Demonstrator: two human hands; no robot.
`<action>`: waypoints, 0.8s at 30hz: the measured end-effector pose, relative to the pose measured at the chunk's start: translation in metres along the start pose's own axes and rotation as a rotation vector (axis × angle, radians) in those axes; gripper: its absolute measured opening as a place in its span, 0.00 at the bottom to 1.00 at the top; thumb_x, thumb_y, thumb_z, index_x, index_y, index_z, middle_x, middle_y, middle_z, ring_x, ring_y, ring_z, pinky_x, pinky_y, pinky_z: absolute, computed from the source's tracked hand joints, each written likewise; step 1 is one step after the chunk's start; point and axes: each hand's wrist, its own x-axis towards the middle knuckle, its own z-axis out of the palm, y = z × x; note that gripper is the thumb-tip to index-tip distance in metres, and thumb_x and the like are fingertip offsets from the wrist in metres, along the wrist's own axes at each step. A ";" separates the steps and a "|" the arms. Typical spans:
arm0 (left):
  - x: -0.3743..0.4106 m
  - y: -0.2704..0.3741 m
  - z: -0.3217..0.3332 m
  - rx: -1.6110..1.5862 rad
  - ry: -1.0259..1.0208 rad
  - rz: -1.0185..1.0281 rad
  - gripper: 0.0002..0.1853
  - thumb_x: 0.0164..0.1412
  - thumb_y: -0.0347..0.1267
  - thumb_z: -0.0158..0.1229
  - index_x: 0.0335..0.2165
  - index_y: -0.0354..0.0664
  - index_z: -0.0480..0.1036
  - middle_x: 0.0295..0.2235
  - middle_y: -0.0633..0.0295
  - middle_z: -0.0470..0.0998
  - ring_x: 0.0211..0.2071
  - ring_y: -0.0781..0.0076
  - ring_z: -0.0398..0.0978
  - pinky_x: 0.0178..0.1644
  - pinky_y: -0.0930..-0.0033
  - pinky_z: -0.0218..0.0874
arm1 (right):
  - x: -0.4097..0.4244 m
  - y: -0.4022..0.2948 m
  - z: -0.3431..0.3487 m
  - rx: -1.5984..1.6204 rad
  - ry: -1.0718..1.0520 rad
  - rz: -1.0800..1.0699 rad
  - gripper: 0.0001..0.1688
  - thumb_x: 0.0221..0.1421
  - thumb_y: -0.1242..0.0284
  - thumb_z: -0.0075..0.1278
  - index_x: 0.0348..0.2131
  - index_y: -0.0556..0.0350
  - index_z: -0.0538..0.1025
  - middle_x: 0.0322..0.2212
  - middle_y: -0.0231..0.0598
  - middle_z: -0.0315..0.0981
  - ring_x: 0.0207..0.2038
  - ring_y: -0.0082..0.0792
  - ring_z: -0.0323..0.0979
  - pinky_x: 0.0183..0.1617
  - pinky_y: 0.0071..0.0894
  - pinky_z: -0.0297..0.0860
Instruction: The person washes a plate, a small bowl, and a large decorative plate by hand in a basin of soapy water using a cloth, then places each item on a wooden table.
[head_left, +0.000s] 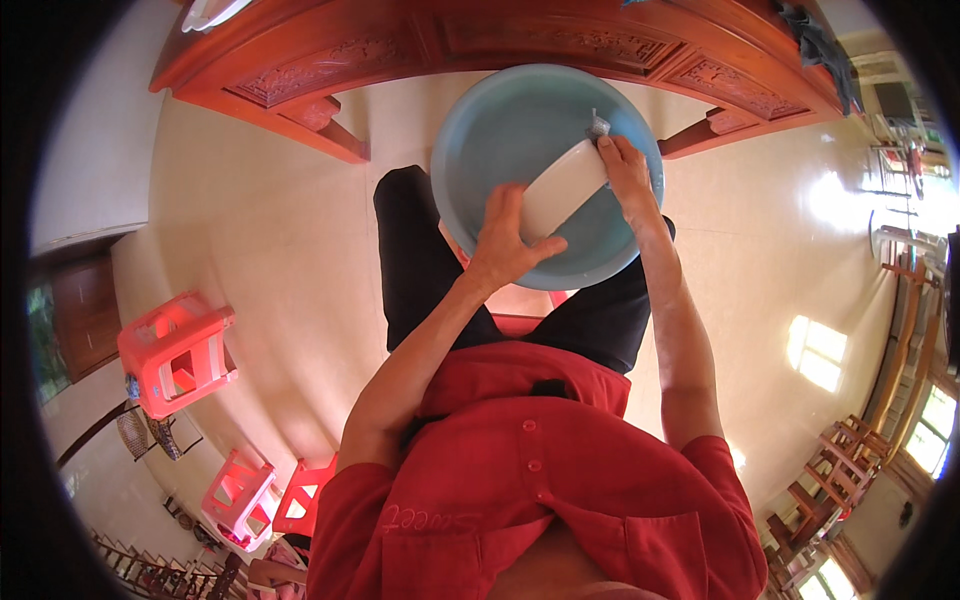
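Note:
A large round blue-grey plastic basin (454, 142) stands between my knees; it seems to hold water. Over it I hold a white dish or shallow container (564, 189), tilted with its pale side up towards me. My left hand (506, 236) grips its lower left end, fingers along one side and thumb spread on the other. At its upper right end is my right hand (627, 174), thumb on top, the other fingers partly hidden. A small silvery-grey scrubber or crumpled mesh (598, 125) shows just beyond the right thumb; whether the right hand holds it is unclear.
A carved reddish wooden table (405, 45) stands just beyond the basin. Dark cloth (821, 56) hangs over its right end. Pink-red plastic stools (176, 352) are on the left, and wooden furniture (836, 469) is at lower right. Part of another person (279, 574) shows at lower left.

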 end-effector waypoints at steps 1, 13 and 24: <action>0.000 -0.002 0.000 -0.066 -0.009 -0.084 0.34 0.42 0.35 0.64 0.45 0.32 0.57 0.42 0.46 0.64 0.44 0.56 0.65 0.48 0.63 0.57 | 0.002 0.005 0.000 0.103 -0.040 -0.009 0.18 0.58 0.62 0.41 0.33 0.58 0.74 0.27 0.28 0.68 0.32 0.21 0.62 0.36 0.22 0.59; 0.026 -0.021 0.000 -1.027 0.110 -0.662 0.32 0.48 0.39 0.60 0.45 0.30 0.57 0.43 0.48 0.66 0.43 0.53 0.70 0.39 0.47 0.68 | 0.012 0.045 0.025 0.953 -0.153 0.355 0.22 0.60 0.64 0.37 0.47 0.62 0.66 0.40 0.38 0.69 0.41 0.29 0.67 0.48 0.31 0.64; 0.029 -0.045 0.036 -1.206 0.230 -0.516 0.33 0.54 0.44 0.56 0.51 0.37 0.56 0.46 0.53 0.66 0.44 0.59 0.69 0.41 0.50 0.65 | -0.087 0.024 0.077 0.106 0.287 -0.184 0.15 0.40 0.77 0.54 0.32 0.61 0.70 0.37 0.50 0.61 0.41 0.47 0.63 0.44 0.38 0.64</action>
